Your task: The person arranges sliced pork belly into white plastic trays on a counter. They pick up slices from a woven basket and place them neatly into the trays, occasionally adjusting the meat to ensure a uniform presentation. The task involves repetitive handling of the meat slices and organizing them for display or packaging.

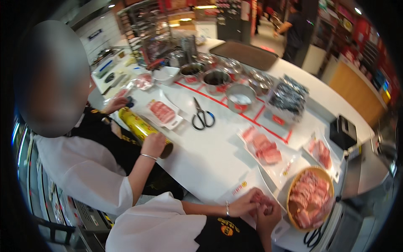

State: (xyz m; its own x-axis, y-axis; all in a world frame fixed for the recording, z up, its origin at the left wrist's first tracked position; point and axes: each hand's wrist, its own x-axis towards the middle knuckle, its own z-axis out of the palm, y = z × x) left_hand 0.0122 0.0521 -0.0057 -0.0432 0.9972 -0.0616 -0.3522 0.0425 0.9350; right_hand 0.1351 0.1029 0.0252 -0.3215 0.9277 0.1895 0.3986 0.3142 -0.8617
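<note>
My left hand (244, 201) and my right hand (269, 216) meet over a white plate (226, 194) at the table's front edge. Both sets of fingers grip a piece of raw pink meat (262, 199), partly covered by them. Right of my hands, a yellow-rimmed oval bowl (291, 186) holds many overlapping meat slices (310, 197). Beyond my hands, sliced meat (264, 146) lies on one white rectangular plate (291, 168). Another piece of meat (320, 154) rests on a plate farther right.
A co-worker at my left holds a yellow roll (138, 126) near a plate of meat slices (162, 111). Black-handled scissors (203, 116) lie mid-table. Metal pots (215, 80) and a container of wrapped packets (288, 94) line the back. More black handles (312, 237) show below the bowl.
</note>
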